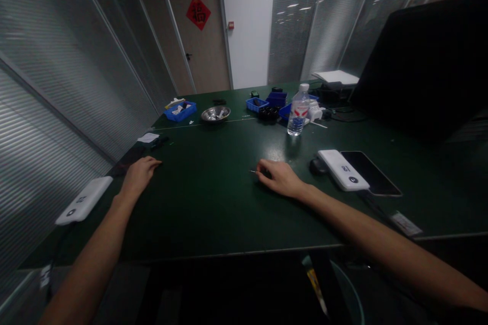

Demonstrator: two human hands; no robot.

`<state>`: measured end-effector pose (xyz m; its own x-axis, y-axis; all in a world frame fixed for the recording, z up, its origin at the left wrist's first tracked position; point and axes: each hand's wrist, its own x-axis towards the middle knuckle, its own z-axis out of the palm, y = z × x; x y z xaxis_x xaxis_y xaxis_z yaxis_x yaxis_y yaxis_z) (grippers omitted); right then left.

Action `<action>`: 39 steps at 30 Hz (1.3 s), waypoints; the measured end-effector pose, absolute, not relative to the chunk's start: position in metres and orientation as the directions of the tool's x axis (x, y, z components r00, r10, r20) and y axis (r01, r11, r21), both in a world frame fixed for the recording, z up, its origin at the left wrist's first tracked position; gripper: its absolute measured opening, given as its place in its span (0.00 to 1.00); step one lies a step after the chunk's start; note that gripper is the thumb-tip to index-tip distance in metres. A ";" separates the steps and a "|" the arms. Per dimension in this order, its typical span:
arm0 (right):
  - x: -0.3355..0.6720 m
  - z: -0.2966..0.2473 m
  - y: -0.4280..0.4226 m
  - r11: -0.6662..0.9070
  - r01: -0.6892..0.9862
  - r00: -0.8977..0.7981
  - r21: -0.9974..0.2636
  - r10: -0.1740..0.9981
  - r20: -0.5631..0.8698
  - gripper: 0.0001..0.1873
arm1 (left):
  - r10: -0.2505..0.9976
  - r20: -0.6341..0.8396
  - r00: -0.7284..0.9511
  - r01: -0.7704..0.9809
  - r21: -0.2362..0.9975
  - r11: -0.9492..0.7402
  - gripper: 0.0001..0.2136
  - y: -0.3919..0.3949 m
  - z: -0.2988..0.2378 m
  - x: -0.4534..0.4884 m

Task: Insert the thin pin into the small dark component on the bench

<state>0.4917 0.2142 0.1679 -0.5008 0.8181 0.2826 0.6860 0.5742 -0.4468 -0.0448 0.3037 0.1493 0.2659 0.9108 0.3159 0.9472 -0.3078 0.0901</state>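
My right hand [280, 177] rests on the green table, closed around a small tool with a thin metal tip [252, 171]. The tip points left, and the tool's dark body is mostly hidden in the fingers. Over the table's left side is my left hand [139, 175], its fingers pressed together. Whatever it pinches, if anything, is too small and dark to make out. Just beyond it lie a dark slim object [159, 143] and a white paper [148, 137].
White power banks stand by each arm, one at left [84, 200], one at right [343, 170] beside a phone [370, 172]. A water bottle [298, 111], a metal bowl [215, 115] and blue bins [180, 111] stand farther back. A large black screen [423, 71] rises at right.
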 end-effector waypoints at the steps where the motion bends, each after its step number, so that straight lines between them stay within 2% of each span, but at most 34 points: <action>1: 0.492 0.168 0.214 0.573 0.687 -0.501 -0.447 0.819 0.280 0.06 | 0.912 0.313 0.265 0.949 0.083 -0.304 0.18 0.304 0.150 -0.044; 12: 0.491 0.164 0.217 0.576 0.689 -0.501 -0.441 0.817 0.285 0.07 | 0.923 0.275 0.269 0.961 -0.018 -0.275 0.18 0.303 0.156 -0.035; 18: 0.491 0.166 0.216 0.566 0.694 -0.494 -0.445 0.824 0.277 0.07 | 0.912 0.324 0.253 0.966 -0.032 -0.256 0.19 0.294 0.155 -0.027; 23: 0.491 0.168 0.215 0.564 0.694 -0.504 -0.448 0.824 0.258 0.07 | 0.926 0.300 0.231 0.973 -0.045 -0.228 0.20 0.293 0.159 -0.024; 32: 0.491 0.167 0.216 0.567 0.692 -0.498 -0.447 0.823 0.273 0.06 | 0.949 0.242 0.201 0.979 -0.029 -0.200 0.20 0.298 0.163 -0.022; 39: 0.491 0.166 0.216 0.564 0.690 -0.498 -0.453 0.825 0.268 0.07 | 0.935 0.320 0.155 0.983 0.040 -0.177 0.15 0.293 0.157 -0.020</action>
